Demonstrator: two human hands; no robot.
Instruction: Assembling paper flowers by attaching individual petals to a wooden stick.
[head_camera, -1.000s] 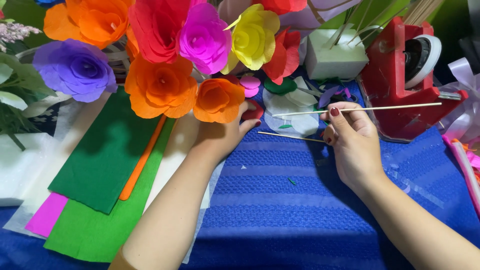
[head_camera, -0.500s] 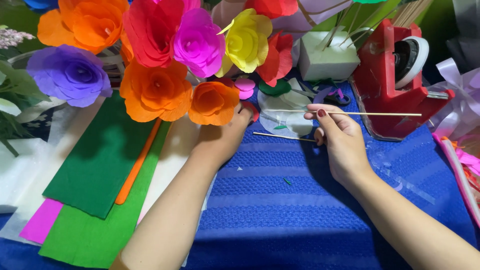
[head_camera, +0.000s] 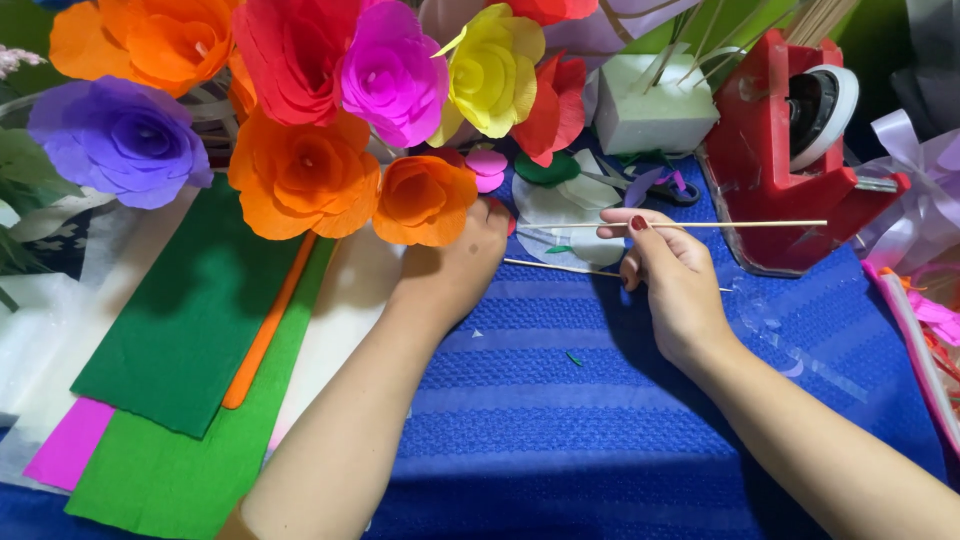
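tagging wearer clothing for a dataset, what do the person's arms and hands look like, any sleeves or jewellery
Both forearms are bare, no sleeves in view. The right hand has dark red polish on the visible thumbnail. No rings, watch or bracelets show. The left hand has its fingertips hidden under the paper flowers.

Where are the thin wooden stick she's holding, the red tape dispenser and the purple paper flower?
thin wooden stick (head_camera: 740, 224), head view, bare shaft right of the right hand's fingers.
red tape dispenser (head_camera: 765, 150), head view, its red side wall.
purple paper flower (head_camera: 125, 140), head view, centre of the petals.
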